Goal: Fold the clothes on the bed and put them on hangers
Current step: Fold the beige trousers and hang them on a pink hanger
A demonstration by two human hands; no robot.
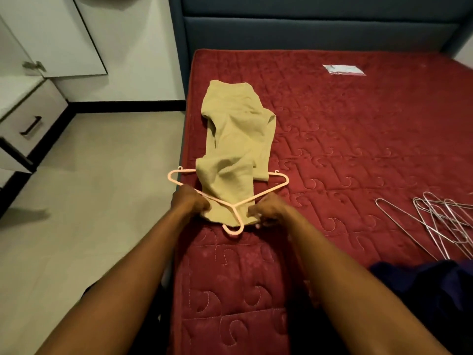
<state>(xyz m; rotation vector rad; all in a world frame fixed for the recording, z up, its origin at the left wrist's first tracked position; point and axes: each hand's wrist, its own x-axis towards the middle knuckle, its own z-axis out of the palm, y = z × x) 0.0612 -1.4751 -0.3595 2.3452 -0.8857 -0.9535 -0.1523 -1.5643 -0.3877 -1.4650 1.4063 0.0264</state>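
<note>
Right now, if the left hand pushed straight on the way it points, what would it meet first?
Probably more of the beige garment that the left hand grips, threaded through the pink hanger.

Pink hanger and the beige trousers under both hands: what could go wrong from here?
1. The beige trousers lie rumpled, so pulling them further may bunch them on the bar.
2. The pink hanger overhangs the mattress edge; a tug from the left hand or right hand could drag it off.

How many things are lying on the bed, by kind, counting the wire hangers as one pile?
Clothes: 2, beige garment and dark cloth
Pink hanger: 1
Wire-hanger pile: 1
White packet: 1
Total: 5
</note>
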